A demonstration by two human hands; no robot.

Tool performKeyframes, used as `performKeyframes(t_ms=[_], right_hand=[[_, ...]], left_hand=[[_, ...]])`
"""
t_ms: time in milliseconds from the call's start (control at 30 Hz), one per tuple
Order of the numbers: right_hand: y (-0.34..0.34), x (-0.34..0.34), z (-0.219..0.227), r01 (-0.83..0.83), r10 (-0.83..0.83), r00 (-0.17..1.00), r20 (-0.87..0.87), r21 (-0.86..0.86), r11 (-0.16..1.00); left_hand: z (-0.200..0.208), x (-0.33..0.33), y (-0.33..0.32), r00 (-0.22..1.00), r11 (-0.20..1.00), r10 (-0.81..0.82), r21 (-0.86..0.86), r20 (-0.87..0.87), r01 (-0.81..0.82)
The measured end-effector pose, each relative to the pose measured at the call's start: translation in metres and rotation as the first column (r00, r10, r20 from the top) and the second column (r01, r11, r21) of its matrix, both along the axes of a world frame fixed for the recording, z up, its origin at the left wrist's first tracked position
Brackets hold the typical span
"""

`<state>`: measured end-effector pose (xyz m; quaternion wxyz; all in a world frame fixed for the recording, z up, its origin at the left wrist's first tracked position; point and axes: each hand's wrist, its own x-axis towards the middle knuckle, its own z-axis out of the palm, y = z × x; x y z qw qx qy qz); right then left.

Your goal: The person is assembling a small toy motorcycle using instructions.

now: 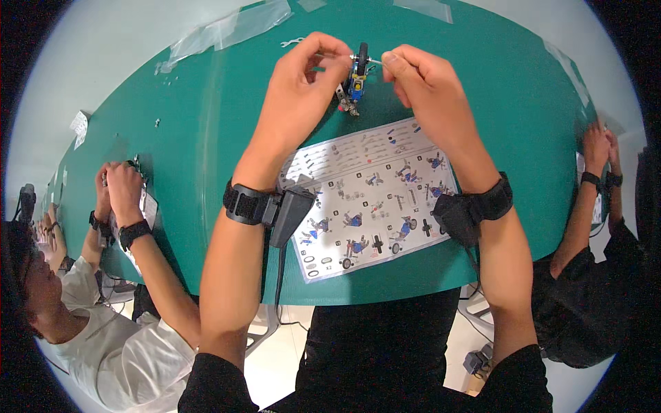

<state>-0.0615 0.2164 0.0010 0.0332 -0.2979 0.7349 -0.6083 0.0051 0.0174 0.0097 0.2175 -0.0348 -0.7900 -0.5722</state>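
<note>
A small model motorcycle with blue and yellow parts hangs between my hands at the far part of the green table. Its black wheel is uppermost, and grey metal parts are at its lower end. My left hand is closed, thumb and fingers pinched beside the wheel's left side; what lies between the fingertips is mostly hidden. On the other side, my right hand is closed in a pinch on a thin silvery rod, which points at the wheel's centre. An instruction sheet lies below both hands.
A small wrench lies beyond my left hand. Clear plastic bags rest along the far edge, and tiny parts lie to the left. Co-workers' hands are busy at the left, and another person's hands at the right.
</note>
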Motion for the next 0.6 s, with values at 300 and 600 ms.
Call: performKeyframes(t_ms=[300, 600], right_hand=[[0.0011, -0.0011, 0.0004, -0.004, 0.005, 0.999, -0.043, 0.02, 1.0], [0.0016, -0.0005, 0.0006, 0.017, -0.014, 0.997, -0.073, 0.036, 0.999]], left_hand=[[-0.0045, -0.004, -0.0077, 0.999, 0.999, -0.044, -0.03, 0.005, 0.044], [-0.0021, -0.0037, -0.0108, 1.0, 0.998, -0.013, -0.069, 0.014, 0.014]])
